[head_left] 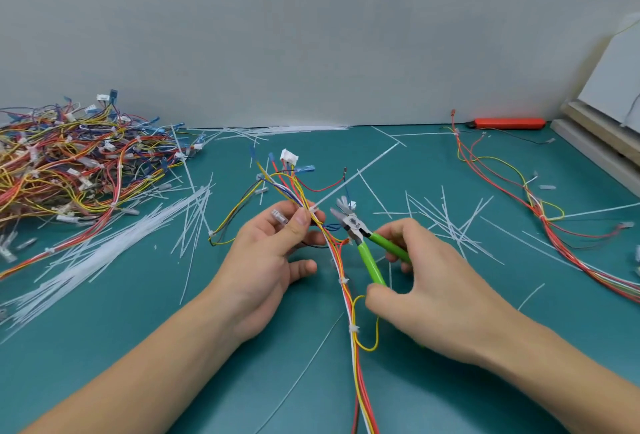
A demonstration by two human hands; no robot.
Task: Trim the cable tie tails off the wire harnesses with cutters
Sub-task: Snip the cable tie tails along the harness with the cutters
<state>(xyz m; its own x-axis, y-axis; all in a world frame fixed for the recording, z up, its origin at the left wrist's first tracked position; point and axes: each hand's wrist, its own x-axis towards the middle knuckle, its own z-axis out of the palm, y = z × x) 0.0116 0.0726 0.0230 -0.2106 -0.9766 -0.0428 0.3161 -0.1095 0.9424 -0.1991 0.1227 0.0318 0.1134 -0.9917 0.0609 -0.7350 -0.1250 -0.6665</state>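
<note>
Your L hand (273, 253) pinches harness (349, 309), running near-to-far w/ connectors far. R hand (433, 298) fingers curl round cutters (363, 243), blades apart, tips far-left.

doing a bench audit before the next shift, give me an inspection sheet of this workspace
surface: teal cutting mat, littered.
job's things: multicoloured wire harness with white ties, lifted at centre; green-handled flush cutters, jaws beside the harness; long white tie tail uncut.
clutter: loose white cable ties; cut white tails.
grips: left hand pinches the harness; right hand holds the cutters.
cables: tangled harness pile far left; another harness right.
surroundings: grey wall; orange utility knife; white boards.
</note>
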